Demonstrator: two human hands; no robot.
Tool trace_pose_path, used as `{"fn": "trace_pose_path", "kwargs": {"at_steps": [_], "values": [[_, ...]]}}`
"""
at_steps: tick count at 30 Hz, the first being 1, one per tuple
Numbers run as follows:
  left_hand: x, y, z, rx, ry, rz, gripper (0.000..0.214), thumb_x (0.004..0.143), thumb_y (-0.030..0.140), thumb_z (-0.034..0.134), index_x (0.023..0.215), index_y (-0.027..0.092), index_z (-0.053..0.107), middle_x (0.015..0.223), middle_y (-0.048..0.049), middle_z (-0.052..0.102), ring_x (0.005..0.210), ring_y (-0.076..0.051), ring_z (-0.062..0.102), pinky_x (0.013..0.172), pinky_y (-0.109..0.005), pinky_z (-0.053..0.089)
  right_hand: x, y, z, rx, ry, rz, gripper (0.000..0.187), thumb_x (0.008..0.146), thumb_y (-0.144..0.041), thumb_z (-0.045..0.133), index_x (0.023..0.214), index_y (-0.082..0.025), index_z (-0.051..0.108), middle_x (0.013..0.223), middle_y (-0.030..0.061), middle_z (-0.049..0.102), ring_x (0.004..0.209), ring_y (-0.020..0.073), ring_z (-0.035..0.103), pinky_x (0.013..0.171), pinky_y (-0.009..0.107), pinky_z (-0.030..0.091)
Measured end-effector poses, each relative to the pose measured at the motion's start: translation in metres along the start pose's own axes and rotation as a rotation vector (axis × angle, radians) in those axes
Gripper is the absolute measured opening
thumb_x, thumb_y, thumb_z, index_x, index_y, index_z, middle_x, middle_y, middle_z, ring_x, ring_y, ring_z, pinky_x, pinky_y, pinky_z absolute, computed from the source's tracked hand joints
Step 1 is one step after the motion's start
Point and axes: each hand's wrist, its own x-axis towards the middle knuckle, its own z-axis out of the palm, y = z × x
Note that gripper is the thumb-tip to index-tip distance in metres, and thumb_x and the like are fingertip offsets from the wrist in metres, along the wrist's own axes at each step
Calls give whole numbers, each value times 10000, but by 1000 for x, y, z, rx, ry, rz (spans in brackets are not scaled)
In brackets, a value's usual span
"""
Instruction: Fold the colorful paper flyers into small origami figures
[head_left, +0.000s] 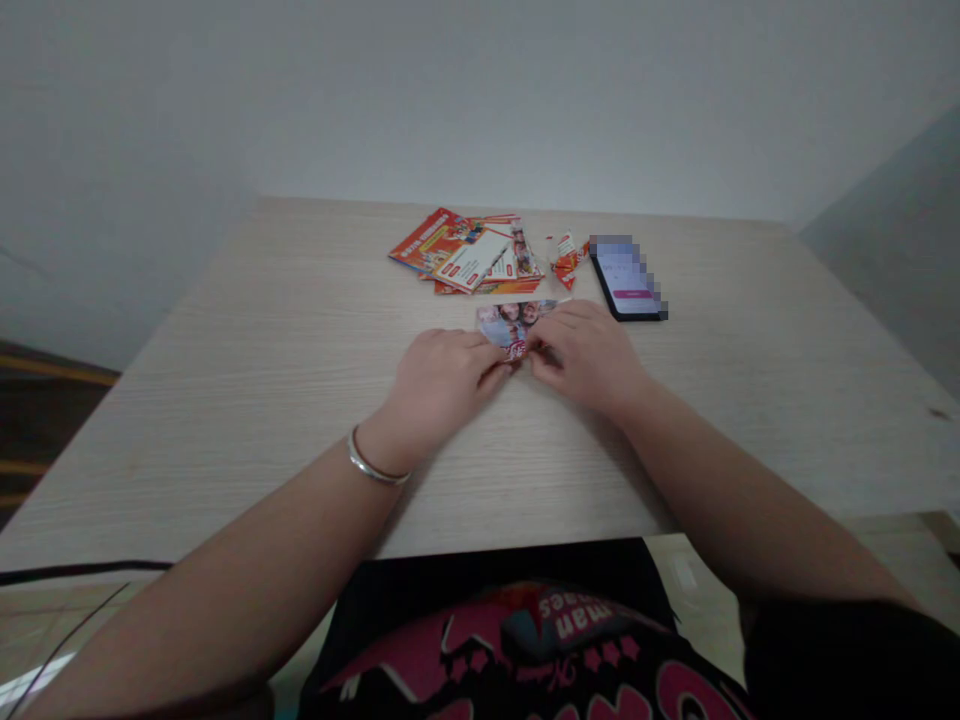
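A printed leaflet (pixel 496 322) with photos of people lies on the table just ahead of me, its near edge between my hands. My left hand (pixel 444 380), with a silver bangle at the wrist, holds the lower left corner between thumb and fingers. On the other side, my right hand (pixel 589 355) pinches the near right part, and its fingers cover much of that side. Whether the paper is folded there I cannot tell.
Beyond the leaflet lies a fanned pile of red and white leaflets (pixel 472 262). A crumpled clear and orange wrapper (pixel 566 262) sits beside it, next to a black phone (pixel 628 280) with a lit screen. The pale wooden table (pixel 285 330) meets a wall at the back.
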Motion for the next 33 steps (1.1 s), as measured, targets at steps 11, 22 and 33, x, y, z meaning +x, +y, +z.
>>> {"fn": "trace_pose_path", "kwargs": {"at_steps": [11, 22, 33], "values": [[-4, 6, -11, -3, 195, -51, 304, 1033, 357, 484, 930, 240, 745, 908, -46, 776, 871, -236, 665, 891, -466, 417, 0, -23, -7, 179, 129, 99, 116, 870, -219, 573, 848, -229, 686, 862, 53, 745, 848, 237, 646, 820, 376, 447], [-5, -1, -19, -51, 219, -102, 243, 984, 360, 530, 891, 264, 734, 865, -31, 753, 912, -258, 651, 918, -478, 399, -2, -10, -12, 319, 118, 227, 75, 791, -216, 607, 803, -231, 679, 811, 36, 730, 791, 213, 647, 750, 343, 467], [-5, -30, -25, -226, 285, -224, 156, 919, 321, 625, 822, 233, 709, 822, -24, 735, 839, -218, 654, 831, -387, 493, -5, 26, -24, 507, 55, 522, 20, 768, -247, 634, 780, -240, 649, 812, 37, 731, 783, 208, 683, 787, 368, 551]]}}
